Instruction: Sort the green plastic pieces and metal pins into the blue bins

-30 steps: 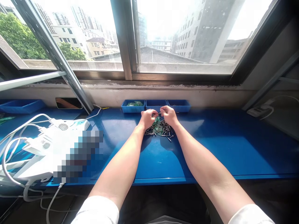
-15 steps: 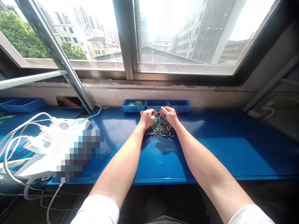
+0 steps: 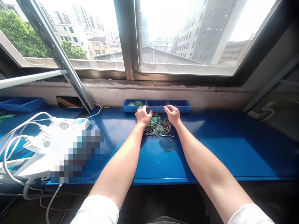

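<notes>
My left hand (image 3: 143,115) is over the left side of a pile, its thumb and fingers apart, with nothing visible in them. My right hand (image 3: 173,115) hovers at the pile's right, in front of the blue bins, thumb and forefinger pinched on a thin metal pin whose tip points left. Beneath and between the hands lies the pile of slender metal pins (image 3: 166,128), silver and dark, too small to tell whether rivets or screws. Small green circuit-board-like pieces (image 3: 155,121) lie among them, seemingly in clear wrapping.
Three joined blue bins stand by the wall: the left bin (image 3: 130,109) holds green pieces, the right bin (image 3: 184,109) some thin pins. White power strips (image 3: 39,155) with plugs and cables occupy the left. A metal shelf post (image 3: 80,90) rises there; a phone-like slab (image 3: 69,101) leans behind.
My hands have moved apart from their close position over the pile. The left fingers have spread, uncovering more green pieces; the right hand has shifted slightly right, still pinched.
</notes>
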Demonstrator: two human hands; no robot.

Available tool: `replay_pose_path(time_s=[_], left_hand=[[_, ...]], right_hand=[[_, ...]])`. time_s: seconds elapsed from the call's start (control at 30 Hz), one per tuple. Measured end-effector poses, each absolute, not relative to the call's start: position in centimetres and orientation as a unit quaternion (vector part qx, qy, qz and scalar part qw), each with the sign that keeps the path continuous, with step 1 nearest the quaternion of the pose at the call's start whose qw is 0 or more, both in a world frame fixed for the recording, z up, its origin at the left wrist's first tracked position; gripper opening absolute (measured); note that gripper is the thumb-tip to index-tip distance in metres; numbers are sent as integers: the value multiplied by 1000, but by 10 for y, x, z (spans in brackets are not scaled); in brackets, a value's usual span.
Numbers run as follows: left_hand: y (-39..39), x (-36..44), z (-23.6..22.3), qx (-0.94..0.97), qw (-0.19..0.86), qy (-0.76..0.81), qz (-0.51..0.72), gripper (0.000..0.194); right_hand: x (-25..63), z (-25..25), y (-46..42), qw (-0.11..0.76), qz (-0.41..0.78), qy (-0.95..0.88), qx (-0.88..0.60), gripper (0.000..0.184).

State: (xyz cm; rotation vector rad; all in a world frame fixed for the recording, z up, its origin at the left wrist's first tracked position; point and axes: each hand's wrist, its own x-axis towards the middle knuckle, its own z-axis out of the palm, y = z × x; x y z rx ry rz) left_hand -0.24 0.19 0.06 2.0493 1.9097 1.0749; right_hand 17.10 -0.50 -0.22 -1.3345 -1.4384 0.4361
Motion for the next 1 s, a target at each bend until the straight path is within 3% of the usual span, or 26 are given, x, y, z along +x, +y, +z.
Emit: replay_pose_path(time_s=[0.27,0.7,0.9,1.0], left_hand=[[10,-9,-9,667,111,666,314,27],[12,-9,-11,684,130,659,285,27],[12,-6,-13,700,129,648,272,32],[12,-5,-14,709,121,644,263,39]], right_hand=[[185,-6,4,457,97,-581,-667,44],[193,-16,12,382,103,-593,-701,63],[186,-15,7,442,36,-603,-663,42],[179,-16,4,423,46,-639,-641,29]])
